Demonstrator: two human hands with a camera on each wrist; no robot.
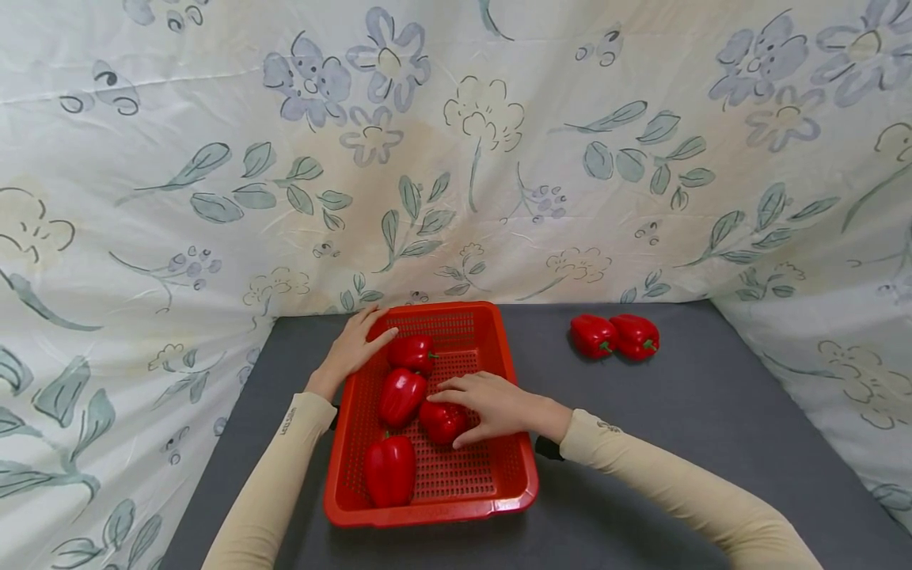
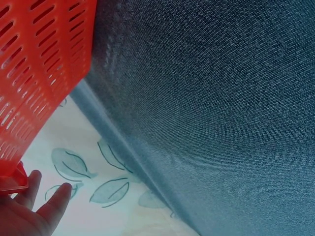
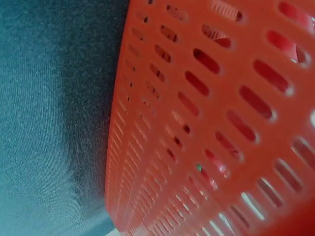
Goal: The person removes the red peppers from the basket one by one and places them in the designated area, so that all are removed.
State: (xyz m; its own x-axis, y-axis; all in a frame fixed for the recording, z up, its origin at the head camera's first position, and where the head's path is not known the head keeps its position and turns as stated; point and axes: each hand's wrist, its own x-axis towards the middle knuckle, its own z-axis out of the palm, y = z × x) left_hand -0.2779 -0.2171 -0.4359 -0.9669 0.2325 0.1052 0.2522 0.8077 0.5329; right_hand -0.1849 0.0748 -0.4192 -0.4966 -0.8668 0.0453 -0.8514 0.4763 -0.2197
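Note:
A red plastic basket (image 1: 427, 518) with slotted walls holds several red bell peppers. Inside it, my right hand (image 1: 492, 404) grips one red bell pepper (image 1: 442, 423) from above, fingers over its far side and thumb on the near side. My left hand (image 1: 352, 348) rests at the basket's far left rim, thumb stretched inward over it. In the left wrist view, fingers of the left hand (image 2: 42, 209) extend loosely past the rim. Three other peppers lie along the left: a far one (image 1: 412, 353), a middle one (image 1: 402, 397) and a near one (image 1: 389, 471). The right wrist view shows only the basket's slotted wall (image 3: 197, 123), the hand being hidden.
Two more red bell peppers, a left one (image 1: 593, 336) and a right one (image 1: 635, 336), lie side by side on the dark grey tabletop (image 1: 684, 427), right of the basket. A flowered cloth (image 1: 513, 237) hangs behind the table and along its sides.

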